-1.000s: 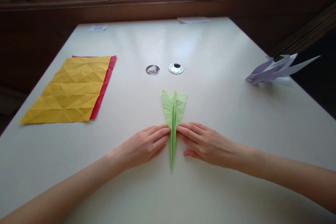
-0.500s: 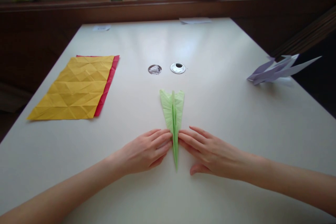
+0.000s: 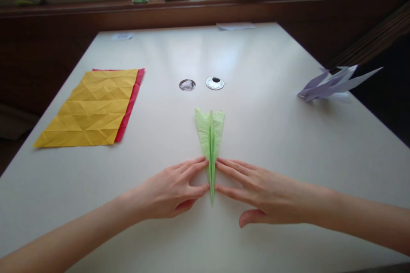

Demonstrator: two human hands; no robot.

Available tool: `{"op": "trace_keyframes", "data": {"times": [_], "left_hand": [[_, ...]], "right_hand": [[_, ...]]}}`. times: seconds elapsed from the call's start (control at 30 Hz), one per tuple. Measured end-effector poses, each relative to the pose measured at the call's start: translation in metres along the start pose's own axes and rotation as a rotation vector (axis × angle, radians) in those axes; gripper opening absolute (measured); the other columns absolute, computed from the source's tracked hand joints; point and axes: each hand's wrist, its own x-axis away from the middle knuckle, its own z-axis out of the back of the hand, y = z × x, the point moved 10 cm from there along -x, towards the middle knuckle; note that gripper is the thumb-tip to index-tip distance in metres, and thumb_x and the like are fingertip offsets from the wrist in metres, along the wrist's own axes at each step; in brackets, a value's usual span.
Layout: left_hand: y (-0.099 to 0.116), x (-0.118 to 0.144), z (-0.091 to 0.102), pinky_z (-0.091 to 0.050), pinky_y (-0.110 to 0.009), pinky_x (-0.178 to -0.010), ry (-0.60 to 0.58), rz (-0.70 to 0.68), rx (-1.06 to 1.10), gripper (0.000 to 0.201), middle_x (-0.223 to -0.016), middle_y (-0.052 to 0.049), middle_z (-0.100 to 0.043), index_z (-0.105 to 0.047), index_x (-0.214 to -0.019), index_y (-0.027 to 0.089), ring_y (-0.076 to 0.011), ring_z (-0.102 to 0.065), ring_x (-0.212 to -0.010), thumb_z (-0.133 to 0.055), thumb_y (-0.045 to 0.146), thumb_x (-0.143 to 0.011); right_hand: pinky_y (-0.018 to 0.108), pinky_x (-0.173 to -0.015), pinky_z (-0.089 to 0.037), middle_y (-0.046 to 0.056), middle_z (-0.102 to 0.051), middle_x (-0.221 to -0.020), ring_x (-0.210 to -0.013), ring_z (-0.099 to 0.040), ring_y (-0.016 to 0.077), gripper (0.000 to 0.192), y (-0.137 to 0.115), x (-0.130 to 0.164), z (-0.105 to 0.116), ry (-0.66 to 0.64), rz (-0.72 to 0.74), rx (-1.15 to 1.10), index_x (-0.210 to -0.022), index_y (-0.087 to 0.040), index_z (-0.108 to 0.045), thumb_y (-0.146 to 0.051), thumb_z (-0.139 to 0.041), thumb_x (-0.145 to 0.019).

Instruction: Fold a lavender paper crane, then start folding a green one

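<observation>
A light green folded paper [image 3: 211, 145] lies in the middle of the table, its wide notched end pointing away from me and its narrow tip toward me. A ridge of pleated layers stands up along its centre. From the left, my left hand [image 3: 171, 185] touches the lower part with outstretched fingertips. My right hand [image 3: 261, 190] does the same from the other side, its fingers spread and its thumb apart from the paper. Neither hand is wrapped round the paper; both are open.
At the left lie a creased yellow sheet [image 3: 92, 111] and a red sheet [image 3: 130, 106] under it. A lilac folded paper figure [image 3: 329, 85] sits near the right edge of the white table [image 3: 153, 239]. Two round holes, one with a metal rim [image 3: 215, 83], are beyond the green paper.
The fingers of both hands have spread further apart along the green paper. My right thumb has come slightly nearer to me. The view has shifted a little.
</observation>
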Motion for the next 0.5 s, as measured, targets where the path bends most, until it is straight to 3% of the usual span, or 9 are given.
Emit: {"op": "trace_keyframes", "data": {"times": [0.23, 0.5], "left_hand": [[0.004, -0.001, 0.012, -0.031, -0.041, -0.106, -0.039, -0.011, 0.090, 0.028, -0.143, -0.010, -0.024, -0.052, -0.111, 0.025, -0.0279, -0.022, -0.133, -0.048, 0.022, -0.084], [0.008, -0.002, 0.026, -0.032, -0.044, -0.105, -0.034, -0.060, 0.142, 0.038, -0.144, -0.005, -0.025, -0.051, -0.118, 0.034, -0.0279, -0.023, -0.133, -0.054, 0.024, -0.082]], "right_hand": [[0.053, -0.105, -0.024, 0.017, -0.008, -0.148, -0.135, -0.010, 0.0326, 0.057, -0.002, 0.003, -0.001, -0.035, 0.012, -0.093, -0.131, -0.022, -0.040, -0.041, -0.056, -0.080], [0.055, -0.103, -0.025, 0.016, -0.014, -0.148, -0.135, -0.010, 0.0328, 0.054, -0.003, 0.001, 0.003, -0.026, 0.016, -0.096, -0.129, -0.024, -0.043, -0.040, -0.057, -0.080]]}}
